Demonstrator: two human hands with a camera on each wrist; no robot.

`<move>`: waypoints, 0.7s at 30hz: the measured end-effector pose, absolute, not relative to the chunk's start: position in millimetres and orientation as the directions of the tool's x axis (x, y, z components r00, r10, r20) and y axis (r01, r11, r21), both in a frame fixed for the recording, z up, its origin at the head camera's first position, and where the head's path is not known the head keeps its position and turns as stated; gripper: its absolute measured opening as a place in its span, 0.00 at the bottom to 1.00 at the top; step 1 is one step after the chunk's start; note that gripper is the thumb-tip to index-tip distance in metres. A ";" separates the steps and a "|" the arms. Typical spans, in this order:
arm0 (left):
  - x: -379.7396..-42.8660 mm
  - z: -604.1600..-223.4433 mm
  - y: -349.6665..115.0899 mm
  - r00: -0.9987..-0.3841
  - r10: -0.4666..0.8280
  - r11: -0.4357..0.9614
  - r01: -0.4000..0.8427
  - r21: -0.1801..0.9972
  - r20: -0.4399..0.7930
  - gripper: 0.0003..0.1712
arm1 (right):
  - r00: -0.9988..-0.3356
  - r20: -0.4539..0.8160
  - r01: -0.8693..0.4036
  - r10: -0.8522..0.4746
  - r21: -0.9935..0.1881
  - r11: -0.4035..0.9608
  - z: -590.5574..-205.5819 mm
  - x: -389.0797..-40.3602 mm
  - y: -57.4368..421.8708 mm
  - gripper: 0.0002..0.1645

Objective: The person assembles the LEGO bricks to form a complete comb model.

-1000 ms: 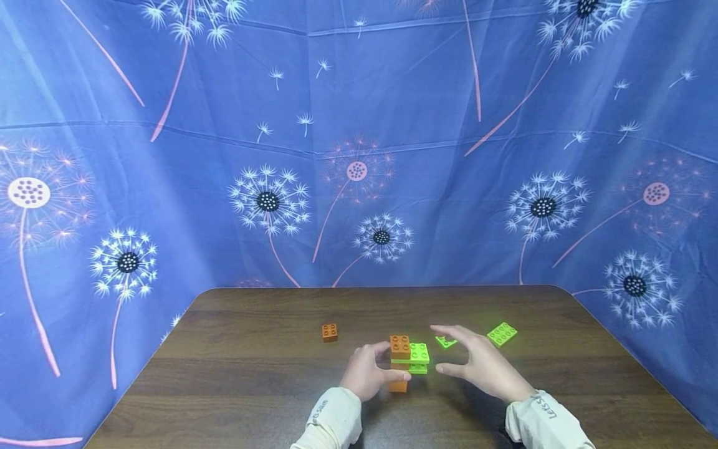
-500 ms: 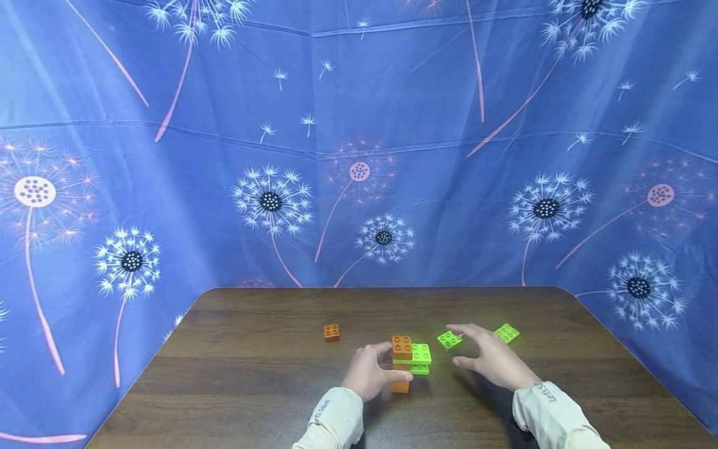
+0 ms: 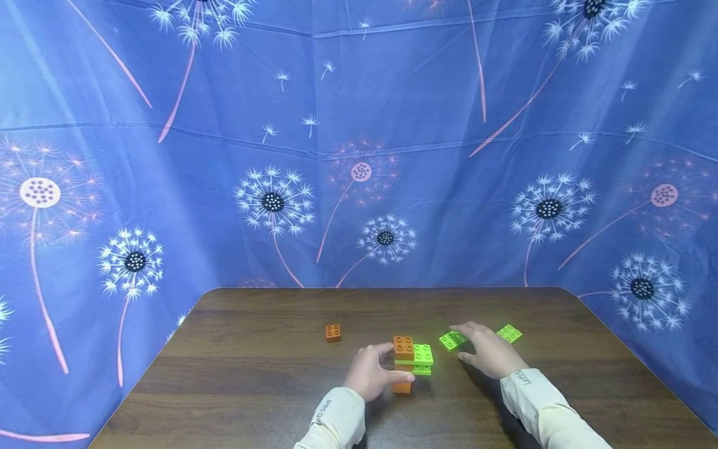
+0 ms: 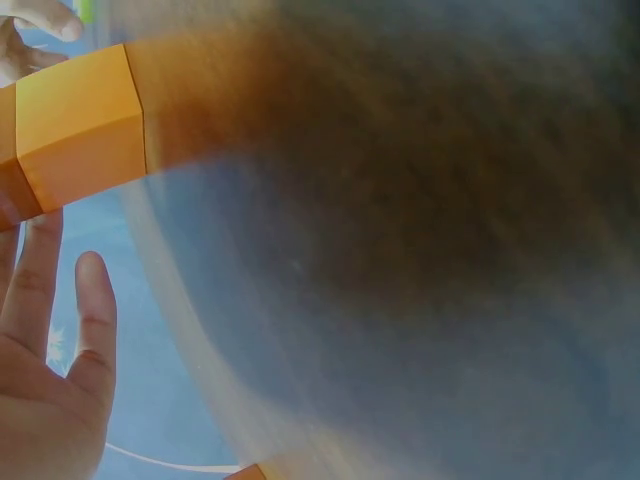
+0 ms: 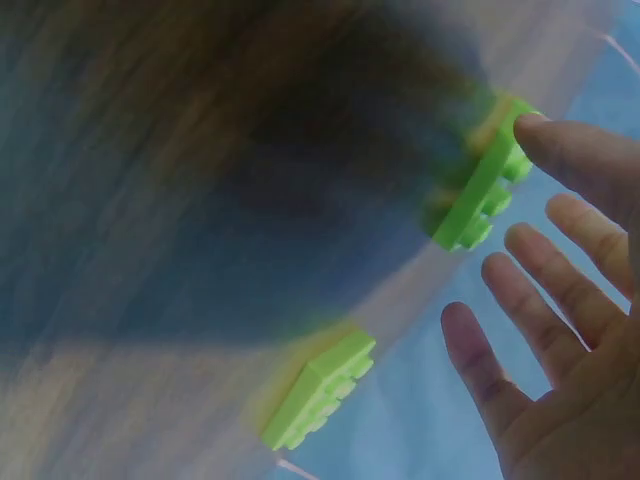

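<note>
Near the table's middle, my left hand [image 3: 367, 374] grips a stack of toy building bricks [image 3: 403, 347] upright between thumb and fingers. The stack mixes orange bricks with flat green bricks [image 3: 423, 353] that jut to the right. Part of its side is hidden by the thumb. In the left wrist view its orange bottom brick [image 4: 80, 130] shows close up. My right hand [image 3: 490, 352] is at a flat green brick [image 3: 450, 340], fingers extended over its right end. The right wrist view shows spread fingers beside that green brick [image 5: 485, 195]; contact is unclear.
A second flat green brick [image 3: 510, 333] lies on the table just behind my right hand. One orange brick [image 3: 333, 333] sits farther left. Behind the wooden table [image 3: 252, 368] hangs a blue cloth [image 3: 449, 187] with dandelion prints.
My right hand has moved right, away from the stack, and come down over the nearer green brick. The left hand keeps its grip on the stack in place.
</note>
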State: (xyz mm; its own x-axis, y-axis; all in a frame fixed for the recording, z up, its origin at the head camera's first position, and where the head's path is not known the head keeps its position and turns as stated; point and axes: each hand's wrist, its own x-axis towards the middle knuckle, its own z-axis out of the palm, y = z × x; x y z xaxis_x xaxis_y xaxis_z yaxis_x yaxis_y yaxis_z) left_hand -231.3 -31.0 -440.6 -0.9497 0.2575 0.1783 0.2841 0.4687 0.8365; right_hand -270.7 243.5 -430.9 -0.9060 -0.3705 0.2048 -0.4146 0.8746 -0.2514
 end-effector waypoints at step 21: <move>-230.1 -439.3 -29.9 -0.956 0.246 0.501 0.266 0.823 0.160 0.40 | -0.883 0.245 -0.435 -0.400 -0.107 0.894 -440.5 -281.6 237.6 0.32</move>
State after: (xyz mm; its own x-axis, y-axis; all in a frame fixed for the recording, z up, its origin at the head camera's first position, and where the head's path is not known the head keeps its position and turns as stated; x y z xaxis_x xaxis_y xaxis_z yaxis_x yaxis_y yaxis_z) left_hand -230.1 -29.9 -439.3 -0.9561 0.2456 0.1598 0.2663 0.5010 0.8235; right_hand -281.6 237.6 -440.5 -0.8832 -0.4002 0.2446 -0.4348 0.8942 -0.1070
